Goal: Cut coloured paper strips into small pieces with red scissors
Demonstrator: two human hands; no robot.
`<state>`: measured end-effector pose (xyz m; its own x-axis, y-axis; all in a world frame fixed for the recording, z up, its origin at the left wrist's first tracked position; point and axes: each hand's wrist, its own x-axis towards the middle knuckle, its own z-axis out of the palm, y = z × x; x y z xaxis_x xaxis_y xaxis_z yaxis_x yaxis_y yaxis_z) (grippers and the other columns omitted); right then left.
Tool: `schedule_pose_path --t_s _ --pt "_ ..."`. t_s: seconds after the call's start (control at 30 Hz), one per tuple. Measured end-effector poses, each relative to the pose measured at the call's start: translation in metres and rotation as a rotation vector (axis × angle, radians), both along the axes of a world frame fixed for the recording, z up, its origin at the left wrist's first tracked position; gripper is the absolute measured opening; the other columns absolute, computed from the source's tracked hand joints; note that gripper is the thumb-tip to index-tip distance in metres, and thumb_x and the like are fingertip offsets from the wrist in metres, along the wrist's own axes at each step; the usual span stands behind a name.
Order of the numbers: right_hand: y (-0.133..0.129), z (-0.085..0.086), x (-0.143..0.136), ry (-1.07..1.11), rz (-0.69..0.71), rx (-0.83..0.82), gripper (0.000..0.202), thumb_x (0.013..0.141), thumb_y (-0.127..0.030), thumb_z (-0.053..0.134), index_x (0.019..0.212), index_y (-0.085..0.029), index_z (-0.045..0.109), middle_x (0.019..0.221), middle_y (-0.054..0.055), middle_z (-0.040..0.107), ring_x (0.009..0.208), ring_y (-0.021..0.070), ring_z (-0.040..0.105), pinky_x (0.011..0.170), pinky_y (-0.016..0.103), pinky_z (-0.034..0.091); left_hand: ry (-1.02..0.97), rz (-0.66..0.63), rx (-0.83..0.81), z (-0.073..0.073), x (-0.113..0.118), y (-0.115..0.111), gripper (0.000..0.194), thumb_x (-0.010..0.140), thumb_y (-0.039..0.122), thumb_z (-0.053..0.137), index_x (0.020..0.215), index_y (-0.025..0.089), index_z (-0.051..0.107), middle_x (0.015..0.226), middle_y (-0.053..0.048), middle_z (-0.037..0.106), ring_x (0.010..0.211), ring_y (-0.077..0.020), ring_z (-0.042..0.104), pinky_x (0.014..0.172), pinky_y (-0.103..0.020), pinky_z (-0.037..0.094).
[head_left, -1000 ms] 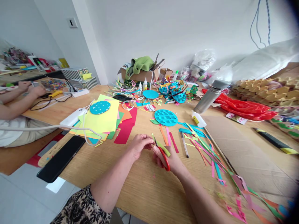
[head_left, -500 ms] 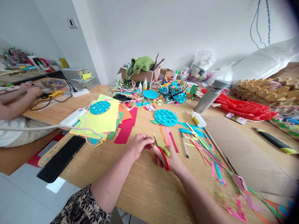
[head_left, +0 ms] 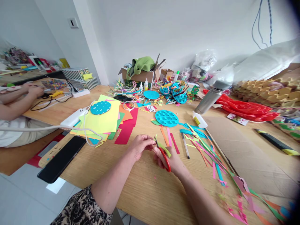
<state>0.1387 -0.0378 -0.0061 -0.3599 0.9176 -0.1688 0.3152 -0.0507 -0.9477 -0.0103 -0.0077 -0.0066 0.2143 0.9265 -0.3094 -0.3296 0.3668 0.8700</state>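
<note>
My right hand grips a pair of red-handled scissors, the dark blades pointing up and left toward my other hand. A yellow-green paper strip lies across the back of the scissors and right hand. My left hand is pinched near the blade tips, on what looks like the end of the yellow-green paper; the fingers hide most of it. Beyond the hands lies a blue paper disc with raised folded tabs. Orange, pink and red paper strips rest just past my right hand.
Coloured paper sheets and a black phone lie to the left. A pen, a glue bottle, a steel flask, cardboard and a utility knife are to the right. Another person's hands are at far left.
My hands and the scissors stay almost in place. The view has shifted very slightly, and the other person's hands at far left have moved a little.
</note>
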Motion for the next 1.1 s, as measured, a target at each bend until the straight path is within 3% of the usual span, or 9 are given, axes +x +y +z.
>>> schedule_pose_path --t_s 1.1 --pt "0.0008 -0.0017 0.0007 0.007 0.019 0.009 0.049 0.080 -0.054 0.056 0.051 -0.016 0.048 0.037 -0.001 0.047 0.030 0.0066 0.040 0.032 0.017 0.030 0.010 -0.029 -0.017 -0.0012 -0.0020 0.0010 0.017 0.055 0.021 0.072 0.065 0.011 0.062 0.062 -0.002 0.061 0.055 -0.0092 0.052 0.055 -0.023 0.038"
